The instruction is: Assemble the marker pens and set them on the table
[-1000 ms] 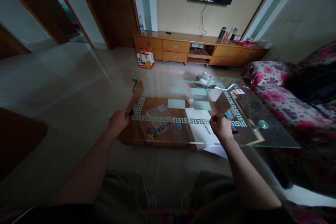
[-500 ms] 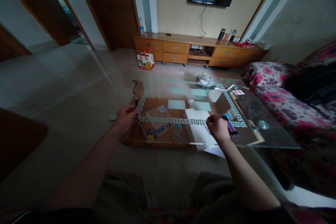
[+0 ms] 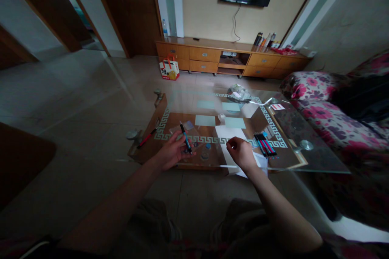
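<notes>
My left hand (image 3: 171, 153) holds a blue-tipped dark pen (image 3: 185, 137) upright over the near edge of the glass coffee table (image 3: 316, 158). My right hand (image 3: 241, 154), fingers curled, rests on a white sheet of paper (image 3: 228, 139) near the table's front edge; I cannot tell if it pinches anything. A row of several dark and coloured pens (image 3: 265, 145) lies to the right of that hand. A red pen (image 3: 146, 138) lies at the table's left end. A clear plastic bag (image 3: 185, 128) lies just beyond the left hand.
Pale green squares of paper (image 3: 205, 120) lie mid-table, with a crumpled plastic bag (image 3: 238, 92) at the far edge. A flowered sofa (image 3: 328, 117) stands at right. A wooden TV cabinet (image 3: 227, 57) and a paper gift bag (image 3: 169, 68) stand along the far wall.
My left hand has carried the blue pen from the table's left end to its middle front. My right hand has drawn left, away from the row of pens, onto the paper.
</notes>
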`<state>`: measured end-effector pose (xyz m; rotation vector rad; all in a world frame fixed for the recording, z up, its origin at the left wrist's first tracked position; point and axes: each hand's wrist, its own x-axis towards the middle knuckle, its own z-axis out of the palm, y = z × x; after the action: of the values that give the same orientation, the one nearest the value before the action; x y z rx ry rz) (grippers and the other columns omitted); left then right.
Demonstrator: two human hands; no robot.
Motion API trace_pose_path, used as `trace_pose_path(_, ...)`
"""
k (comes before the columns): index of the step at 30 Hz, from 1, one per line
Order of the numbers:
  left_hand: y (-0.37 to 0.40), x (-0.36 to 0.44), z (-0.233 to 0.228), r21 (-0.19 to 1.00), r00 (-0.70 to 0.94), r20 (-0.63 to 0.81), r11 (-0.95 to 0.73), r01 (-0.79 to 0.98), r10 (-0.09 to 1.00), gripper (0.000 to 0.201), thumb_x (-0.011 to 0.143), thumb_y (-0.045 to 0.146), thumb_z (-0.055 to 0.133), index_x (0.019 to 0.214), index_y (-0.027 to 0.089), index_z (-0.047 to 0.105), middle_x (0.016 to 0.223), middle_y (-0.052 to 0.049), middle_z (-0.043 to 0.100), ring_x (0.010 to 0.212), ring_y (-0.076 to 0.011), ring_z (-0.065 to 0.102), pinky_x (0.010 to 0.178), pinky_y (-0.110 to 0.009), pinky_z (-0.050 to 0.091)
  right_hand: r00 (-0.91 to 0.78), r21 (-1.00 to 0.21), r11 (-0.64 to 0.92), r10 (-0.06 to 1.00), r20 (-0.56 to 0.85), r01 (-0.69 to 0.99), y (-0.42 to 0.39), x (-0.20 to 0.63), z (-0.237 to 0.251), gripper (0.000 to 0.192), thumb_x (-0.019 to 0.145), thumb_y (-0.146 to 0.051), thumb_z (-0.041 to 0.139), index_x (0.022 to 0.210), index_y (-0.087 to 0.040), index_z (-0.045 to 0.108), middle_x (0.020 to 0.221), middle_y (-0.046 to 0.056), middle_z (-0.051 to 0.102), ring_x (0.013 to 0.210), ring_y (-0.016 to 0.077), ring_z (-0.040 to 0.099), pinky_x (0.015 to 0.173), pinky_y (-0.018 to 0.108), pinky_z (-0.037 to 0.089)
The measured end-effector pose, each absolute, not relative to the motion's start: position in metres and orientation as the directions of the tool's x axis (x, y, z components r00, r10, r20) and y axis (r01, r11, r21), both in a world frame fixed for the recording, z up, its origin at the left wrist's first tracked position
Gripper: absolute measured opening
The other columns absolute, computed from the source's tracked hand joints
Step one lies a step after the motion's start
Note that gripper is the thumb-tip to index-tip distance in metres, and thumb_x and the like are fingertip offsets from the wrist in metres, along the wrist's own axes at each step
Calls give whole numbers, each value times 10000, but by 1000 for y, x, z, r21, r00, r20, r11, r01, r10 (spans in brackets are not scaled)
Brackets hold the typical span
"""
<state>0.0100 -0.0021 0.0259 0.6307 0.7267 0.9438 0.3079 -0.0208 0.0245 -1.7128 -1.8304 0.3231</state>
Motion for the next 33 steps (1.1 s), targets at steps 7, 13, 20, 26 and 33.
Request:
trace_pose_path(7,-11,18,25,745,453,-280,489,-453,847,269,925,334,632,1153,309,491,971,-5,619,878,-161,669,831,-527,587,-30,-574,158,974,227,803,-23,299,22,138,836,-243,555,803,-191,679,737,25,695,660,157,623,642,243,438)
trace_pose_path(13,-16,22,25,754,450,-270,477,-451,851,295,909,346,653,1155,303,495,951,-7,601,882,-160,653,832,-502,587,-48,-581,170,974,219,796,-25,298,21,140,843,-243,555,800,-192,678,735,21,689,667,157,618,642,245,429)
trace_pose_path(20,-20,25,15,915,491,-216,350,-198,844,314,942,427,571,1223,305,504,963,-26,602,878,-173,626,760,-422,596,-45,-766,126,991,126,631,-25,291,23,205,859,-360,587,836,-185,690,759,25,701,681,162,630,666,261,464)
trace_pose_path(26,-19,22,9,836,487,175,-390,385,856,337,1005,331,428,1286,271,604,1204,-76,623,1133,-217,582,1019,-395,464,-140,-971,-91,982,-123,221,-24,277,18,440,902,-575,509,847,-161,647,723,23,656,605,130,576,549,232,427)
trace_pose_path(33,-26,15,12,326,604,169,-622,711,779,552,963,122,434,1445,390,432,1066,-19,602,886,-145,621,780,-244,511,-215,-958,-269,934,-285,101,-26,266,5,527,843,-675,551,750,-163,636,632,10,609,534,109,527,536,239,413)
